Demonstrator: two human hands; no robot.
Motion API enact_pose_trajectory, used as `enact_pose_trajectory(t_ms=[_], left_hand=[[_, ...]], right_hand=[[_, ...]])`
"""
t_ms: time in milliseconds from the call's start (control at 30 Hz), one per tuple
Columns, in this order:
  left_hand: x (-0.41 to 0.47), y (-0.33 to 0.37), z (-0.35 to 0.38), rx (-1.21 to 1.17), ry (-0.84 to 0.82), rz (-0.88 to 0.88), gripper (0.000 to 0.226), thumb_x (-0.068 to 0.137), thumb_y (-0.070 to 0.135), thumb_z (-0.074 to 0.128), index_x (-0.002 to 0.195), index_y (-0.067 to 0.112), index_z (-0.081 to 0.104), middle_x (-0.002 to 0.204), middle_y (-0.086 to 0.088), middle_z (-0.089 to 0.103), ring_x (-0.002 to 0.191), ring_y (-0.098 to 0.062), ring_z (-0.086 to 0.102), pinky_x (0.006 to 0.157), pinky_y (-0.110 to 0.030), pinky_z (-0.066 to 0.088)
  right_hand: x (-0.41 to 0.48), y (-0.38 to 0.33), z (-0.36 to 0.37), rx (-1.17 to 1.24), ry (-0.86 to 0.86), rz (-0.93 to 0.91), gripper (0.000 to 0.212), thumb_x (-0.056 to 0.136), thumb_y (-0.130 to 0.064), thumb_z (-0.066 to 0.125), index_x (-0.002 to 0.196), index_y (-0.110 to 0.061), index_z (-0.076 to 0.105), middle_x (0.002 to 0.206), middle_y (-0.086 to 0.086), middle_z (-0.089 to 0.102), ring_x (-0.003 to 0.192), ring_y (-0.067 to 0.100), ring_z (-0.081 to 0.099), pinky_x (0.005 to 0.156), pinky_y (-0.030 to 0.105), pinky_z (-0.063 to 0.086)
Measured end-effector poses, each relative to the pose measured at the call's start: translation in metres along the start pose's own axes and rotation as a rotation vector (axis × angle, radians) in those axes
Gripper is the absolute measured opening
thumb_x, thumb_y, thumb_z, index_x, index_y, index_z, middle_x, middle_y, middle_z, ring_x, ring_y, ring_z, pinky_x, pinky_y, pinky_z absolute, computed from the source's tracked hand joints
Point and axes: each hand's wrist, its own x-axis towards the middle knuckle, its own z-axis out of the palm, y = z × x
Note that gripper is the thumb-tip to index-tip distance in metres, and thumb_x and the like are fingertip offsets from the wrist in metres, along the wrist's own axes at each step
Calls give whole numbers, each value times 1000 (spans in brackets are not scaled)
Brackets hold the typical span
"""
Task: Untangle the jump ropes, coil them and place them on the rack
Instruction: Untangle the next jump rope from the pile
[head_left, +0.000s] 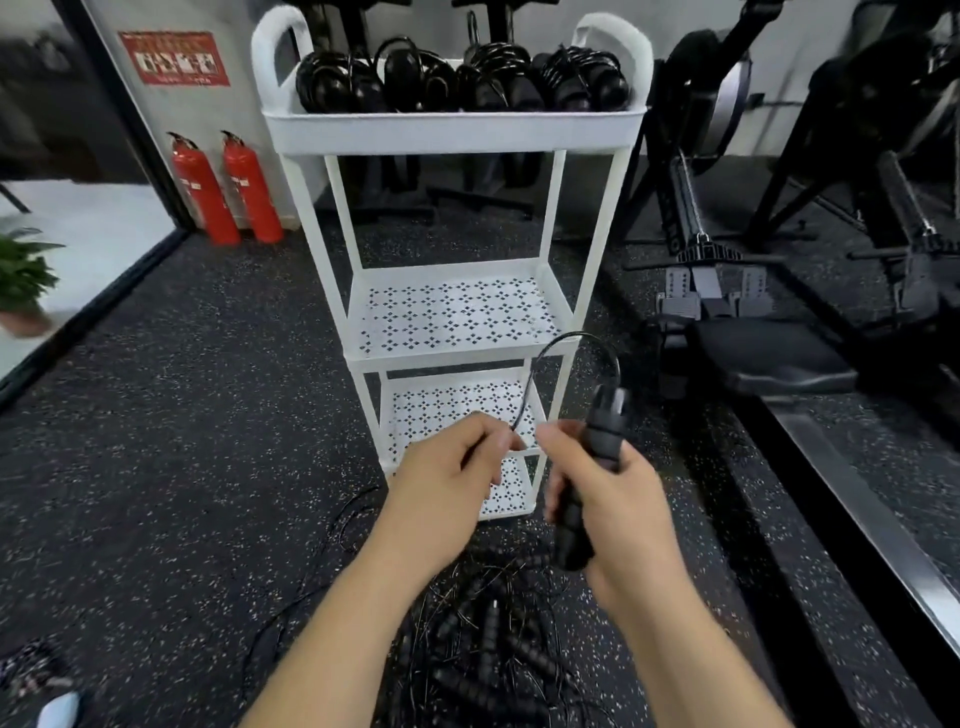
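Note:
My right hand grips the black ribbed handles of a jump rope, held upright in front of the white rack. A thin black cord arcs from the top of the handles over to my left hand, which pinches it between thumb and fingers. Several coiled black ropes fill the rack's top tray. Below my arms, a tangled pile of ropes and handles lies on the speckled floor.
The rack's middle shelf and lower shelves hold nothing. Two red fire extinguishers stand at the back left wall. A rowing machine sits at the right. A potted plant is at the far left.

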Motion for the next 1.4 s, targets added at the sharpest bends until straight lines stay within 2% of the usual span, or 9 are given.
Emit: enact_pose_trajectory(t_ms=[200, 333, 500, 633, 800, 933, 1133, 1267, 1400], left_hand=[[-2, -9, 5, 150, -125, 80, 25, 109, 28, 56, 87, 36, 67, 64, 13, 57, 58, -6, 45, 57, -28, 37], [1, -14, -1, 67, -211, -24, 16, 106, 44, 59, 94, 49, 69, 71, 11, 65, 71, -16, 66, 79, -39, 57], [17, -42, -11, 170, -424, -189, 22, 100, 64, 57, 111, 49, 70, 88, 13, 77, 90, -10, 75, 94, -32, 53], [21, -76, -19, 364, -514, -264, 20, 103, 62, 56, 103, 47, 70, 93, 19, 76, 80, -9, 69, 80, -30, 53], [23, -101, -22, 403, -369, -278, 21, 104, 54, 61, 92, 42, 74, 89, 18, 76, 60, -25, 58, 63, -42, 55], [27, -83, -16, 235, -186, -213, 19, 108, 37, 61, 113, 47, 77, 95, 21, 79, 46, -8, 38, 44, -25, 37], [26, -41, -7, 116, -57, -20, 26, 109, 32, 60, 126, 45, 74, 89, 16, 77, 57, -5, 49, 52, -19, 39], [21, -29, -11, 99, 13, 18, 28, 109, 29, 60, 132, 39, 73, 84, 14, 76, 61, 7, 59, 59, -9, 39], [23, -22, -17, -1, 92, 30, 24, 107, 30, 64, 125, 40, 76, 80, 11, 75, 71, -5, 70, 75, -28, 54]], right_hand=[[2, 18, 10, -2, 51, 42, 12, 91, -18, 85, 81, -14, 78, 65, 10, 58, 62, 24, 48, 62, 41, 37], [10, 9, 8, -8, 61, 17, 16, 91, -10, 83, 79, -13, 73, 69, 12, 62, 63, 24, 51, 60, 38, 43], [24, -12, -15, 92, 120, -37, 13, 93, -11, 81, 95, -10, 68, 74, 7, 66, 59, 17, 55, 57, 29, 47], [32, -19, -31, 202, 169, -49, 18, 95, -12, 79, 106, -8, 65, 76, 3, 66, 61, 14, 56, 57, 25, 46], [39, -17, -42, 277, 206, -61, 21, 97, -17, 78, 112, -11, 65, 79, -1, 66, 64, 11, 56, 55, 23, 46], [34, -13, -35, 294, 115, -15, 25, 99, -27, 76, 116, -10, 70, 87, 3, 71, 65, 11, 55, 57, 21, 46], [28, 14, -16, 194, 26, 148, 50, 96, -42, 77, 126, -2, 73, 88, 8, 73, 67, 14, 57, 60, 24, 49], [19, 28, -3, 222, -4, 198, 39, 99, -34, 74, 122, -4, 75, 82, 7, 68, 64, 14, 55, 59, 25, 48], [9, 41, 12, 264, -39, 243, 26, 96, -16, 68, 117, -1, 73, 83, 11, 68, 62, 16, 54, 54, 25, 46]])
